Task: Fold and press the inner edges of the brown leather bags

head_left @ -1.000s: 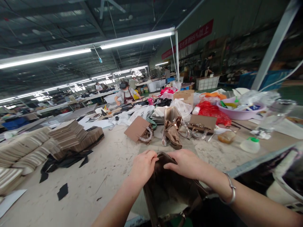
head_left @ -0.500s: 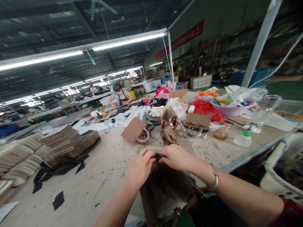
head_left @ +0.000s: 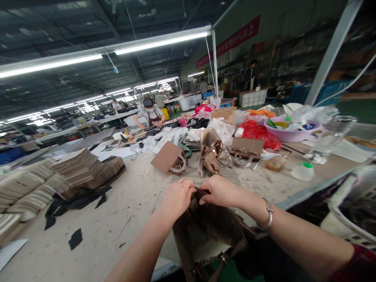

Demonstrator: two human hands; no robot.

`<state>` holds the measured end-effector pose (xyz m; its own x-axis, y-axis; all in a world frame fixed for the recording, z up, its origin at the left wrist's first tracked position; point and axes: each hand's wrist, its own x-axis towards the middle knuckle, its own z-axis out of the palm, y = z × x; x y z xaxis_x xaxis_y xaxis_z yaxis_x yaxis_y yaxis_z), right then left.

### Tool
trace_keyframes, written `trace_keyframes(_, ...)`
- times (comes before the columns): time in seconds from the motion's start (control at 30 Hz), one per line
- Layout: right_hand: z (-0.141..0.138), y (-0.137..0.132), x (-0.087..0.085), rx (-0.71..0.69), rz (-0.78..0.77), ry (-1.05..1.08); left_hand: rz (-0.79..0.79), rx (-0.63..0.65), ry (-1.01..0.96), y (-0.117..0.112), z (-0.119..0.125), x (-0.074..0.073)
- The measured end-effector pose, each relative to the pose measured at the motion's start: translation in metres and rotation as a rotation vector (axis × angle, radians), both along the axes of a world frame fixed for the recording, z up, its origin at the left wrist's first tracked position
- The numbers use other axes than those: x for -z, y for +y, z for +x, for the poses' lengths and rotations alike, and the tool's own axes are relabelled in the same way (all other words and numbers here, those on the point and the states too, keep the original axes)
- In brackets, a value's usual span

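A brown handbag [head_left: 211, 231] lies with its mouth toward me at the table's near edge, its dark inside showing. My left hand [head_left: 179, 196] pinches the bag's far rim between thumb and fingers. Close beside it, my right hand [head_left: 220, 192] grips the same rim, with a silver bangle on that wrist. A small metal fitting hangs at the bag's near side. Beyond my hands sit more brown bag pieces: a flat panel with a wrapped handle [head_left: 169, 157], a partly built bag [head_left: 210, 152] and another bag with a clear-wrapped handle [head_left: 247, 149].
Stacked brown panels [head_left: 88, 168] and black strips [head_left: 75, 201] lie at left. To the right are a pink basin [head_left: 293, 134], a red plastic bag [head_left: 258, 135], a green-capped bottle [head_left: 303, 172] and a white basket [head_left: 340, 219]. A co-worker [head_left: 150, 113] works across the table.
Both hands keep hold of the bag's rim, and the fingers have shifted slightly along it. The view has tilted a little.
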<state>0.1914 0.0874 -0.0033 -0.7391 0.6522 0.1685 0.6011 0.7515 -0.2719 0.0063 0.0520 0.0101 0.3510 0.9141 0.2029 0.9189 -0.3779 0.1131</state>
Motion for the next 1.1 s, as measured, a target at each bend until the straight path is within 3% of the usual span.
trace_keyframes(0.4,0.002,0.000,0.005,0.067,-0.159,0.117,0.022,-0.028,-0.097,0.005,0.002,0.009)
trace_keyframes(0.77,-0.006,-0.005,-0.001,0.146,0.035,0.005,0.027,-0.092,-0.065,0.007,0.008,0.007)
trace_keyframes(1.1,-0.004,-0.004,-0.001,0.164,-0.059,0.036,0.057,-0.066,-0.090,0.010,0.006,0.014)
